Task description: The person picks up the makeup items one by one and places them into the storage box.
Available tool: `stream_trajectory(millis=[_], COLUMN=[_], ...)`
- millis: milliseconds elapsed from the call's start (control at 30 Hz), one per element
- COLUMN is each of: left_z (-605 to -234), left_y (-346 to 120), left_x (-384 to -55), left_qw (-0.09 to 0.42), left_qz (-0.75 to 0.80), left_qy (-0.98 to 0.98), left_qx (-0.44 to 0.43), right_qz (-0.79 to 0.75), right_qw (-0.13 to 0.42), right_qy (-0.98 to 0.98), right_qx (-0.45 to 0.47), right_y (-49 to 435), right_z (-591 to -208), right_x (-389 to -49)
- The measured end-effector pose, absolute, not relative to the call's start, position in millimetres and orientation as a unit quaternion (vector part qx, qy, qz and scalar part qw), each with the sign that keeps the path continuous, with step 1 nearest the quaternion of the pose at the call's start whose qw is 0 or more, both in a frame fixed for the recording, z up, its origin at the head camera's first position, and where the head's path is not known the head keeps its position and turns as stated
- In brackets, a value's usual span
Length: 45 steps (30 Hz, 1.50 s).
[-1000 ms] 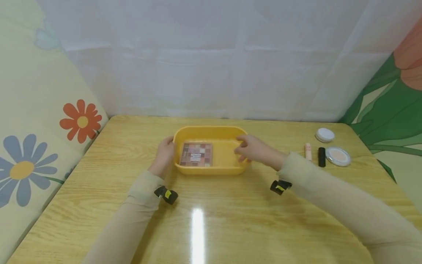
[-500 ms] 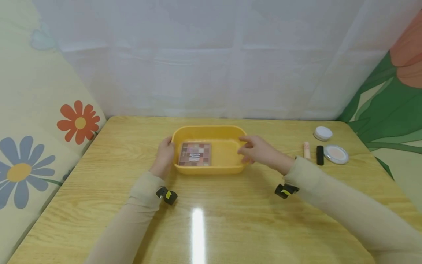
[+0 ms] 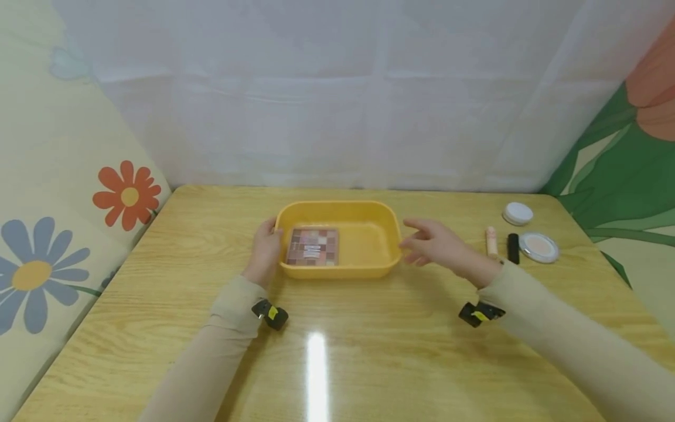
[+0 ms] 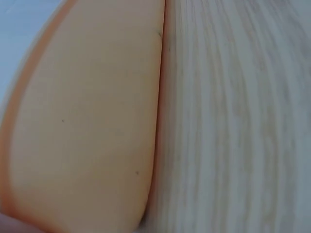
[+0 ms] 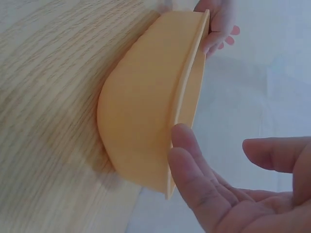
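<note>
Logging the yellow tray (image 3: 338, 272) first: it's mid-frame in the head view, upright on the wooden table (image 3: 369, 340), with a checkered palette (image 3: 313, 247) lying flat in its left part. Our left hand (image 3: 263, 252) grips the tray's left end, digits curled over the rim. Our right hand (image 3: 435, 243) is just beside the right end, fingers and thumb spread, nothing held; whether a fingertip grazes the rim, we can't tell. Handling, our guess: thin moulded plastic, light, fairly stiff, smooth enough to slip under a loose hold, so take it by both short ends at the rim and keep it level, since the palette could slide. Palette itself looks hard-cased, maybe fragile inside; we'd pinch it by opposite edges. Right of frame, well apart from the tray: a round white jar (image 3: 518, 213), a pink tube (image 3: 491, 240), a black tube (image 3: 513, 248) and a round compact (image 3: 539, 247).
</note>
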<state>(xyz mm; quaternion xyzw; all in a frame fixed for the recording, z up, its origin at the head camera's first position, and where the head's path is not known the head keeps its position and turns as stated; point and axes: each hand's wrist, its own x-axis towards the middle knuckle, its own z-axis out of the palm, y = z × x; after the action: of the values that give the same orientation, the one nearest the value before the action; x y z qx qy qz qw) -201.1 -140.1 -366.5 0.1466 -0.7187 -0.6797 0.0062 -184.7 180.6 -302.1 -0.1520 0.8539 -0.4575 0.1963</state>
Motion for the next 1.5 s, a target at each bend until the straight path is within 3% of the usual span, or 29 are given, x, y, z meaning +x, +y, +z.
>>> stream_trajectory(millis=[233, 767, 1500], left_z=[-367.7, -362.8, -364.9], left_y=[-136.6, -138.6, -144.2], left_x=[-202.2, -202.5, -202.7], left_qw=[0.015, -0.02, -0.024], left_qz=[-0.699, -0.708, -0.732], left_qy=[-0.7, -0.686, -0.66], left_qx=[0.146, 0.168, 0.168], right_qz=[-0.464, -0.468, -0.445], right_qw=[0.198, 0.196, 0.113], right_qy=[0.853, 0.856, 0.887], right_qx=[-0.136, -0.096, -0.06], right_y=[201.8, 245.3, 293.8], right_z=[-307.9, -321.2, -340.5], right_x=[-177.6, -167.1, -158.6])
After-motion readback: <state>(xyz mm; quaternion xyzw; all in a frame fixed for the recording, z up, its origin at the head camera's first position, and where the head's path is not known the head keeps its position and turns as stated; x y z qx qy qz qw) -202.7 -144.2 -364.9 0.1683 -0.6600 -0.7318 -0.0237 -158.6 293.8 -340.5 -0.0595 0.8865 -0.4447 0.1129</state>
